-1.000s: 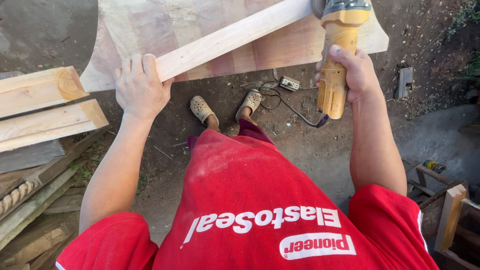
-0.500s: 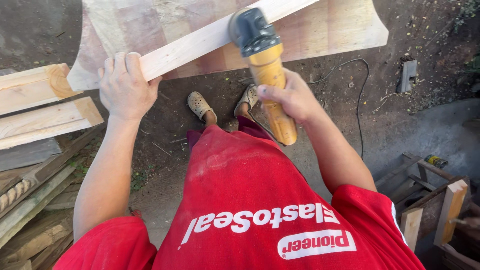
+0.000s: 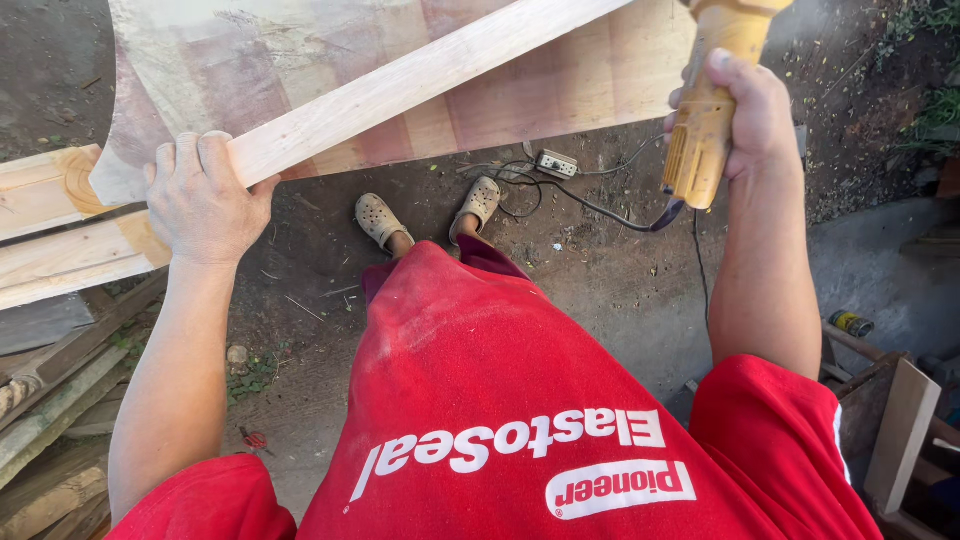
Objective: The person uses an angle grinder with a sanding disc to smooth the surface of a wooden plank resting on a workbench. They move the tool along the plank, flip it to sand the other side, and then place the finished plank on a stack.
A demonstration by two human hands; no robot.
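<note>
— Up at the top edge, what gets cut off?

— The head of the yellow power tool [image 3: 706,110]; only its handle shows, so I cannot tell what kind it is. Its black cord [image 3: 600,207] trails to a socket block [image 3: 556,163] on the dirt.

— And the hands?

— Well apart. The right hand [image 3: 748,115] is wrapped tight around the tool's handle, held above the plywood sheet's [image 3: 560,90] right end. The left hand [image 3: 203,197] clamps the near end of the pale wooden batten [image 3: 420,85], which lies slantwise across the sheet, near its lower left corner.

— Anything beside it?

— Two thick beams [image 3: 55,225], just left of that hand.
</note>
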